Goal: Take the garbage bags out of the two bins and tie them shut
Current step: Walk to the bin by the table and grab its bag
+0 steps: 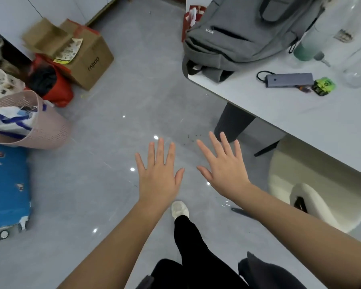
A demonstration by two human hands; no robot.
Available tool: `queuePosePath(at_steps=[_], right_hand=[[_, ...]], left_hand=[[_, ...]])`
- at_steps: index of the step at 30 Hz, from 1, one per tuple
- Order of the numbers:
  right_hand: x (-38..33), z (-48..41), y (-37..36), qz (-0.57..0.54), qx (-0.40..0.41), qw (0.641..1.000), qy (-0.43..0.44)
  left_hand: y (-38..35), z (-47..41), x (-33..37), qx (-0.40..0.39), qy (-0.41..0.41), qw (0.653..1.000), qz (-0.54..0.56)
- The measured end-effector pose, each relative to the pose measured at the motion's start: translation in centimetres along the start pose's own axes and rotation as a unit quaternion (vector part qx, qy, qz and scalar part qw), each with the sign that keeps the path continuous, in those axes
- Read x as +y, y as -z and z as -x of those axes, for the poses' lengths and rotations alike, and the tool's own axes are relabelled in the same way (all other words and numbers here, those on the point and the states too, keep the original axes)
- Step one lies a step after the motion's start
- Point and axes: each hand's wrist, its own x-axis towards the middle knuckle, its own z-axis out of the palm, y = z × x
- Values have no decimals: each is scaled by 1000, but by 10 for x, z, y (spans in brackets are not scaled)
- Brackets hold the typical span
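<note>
both bare forearms reach up from the bottom of the frame, and each ends in a flat, empty palm held over the grey tiled floor (113, 101). left hand (159, 176) sits at centre with its fingers spread wide and gripping nothing. right hand (225, 165) is just beside it, a little higher in the frame, fingers likewise splayed and empty. the two thumbs point toward each other without touching. below the hands, a white shoe (180, 209) and a black trouser leg (190, 247) stand on the tiles.

at the left edge, well apart from both hands, a pink perforated bin (48, 126) leans tilted, with a white and blue bag (6, 119) still inside it. above it lie a red bag (58, 88) and a brown cardboard box (88, 61). only this one bin can be made out for certain. a white table (300, 117) fills the upper right, carrying a grey backpack (242, 34).
</note>
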Motion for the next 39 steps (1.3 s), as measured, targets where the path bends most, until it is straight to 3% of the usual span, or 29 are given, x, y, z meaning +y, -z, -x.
queuePosePath(at_steps=[9, 16, 39], right_hand=[[38, 145, -8, 18, 37, 997, 62], [87, 251, 7, 28, 20, 995, 98], [373, 423, -4, 29, 35, 964, 264]], left_hand=[[-21, 135, 95, 8, 38, 999, 4], [-2, 229, 181, -17, 48, 999, 16], [-21, 344, 544, 16, 241, 969, 42]])
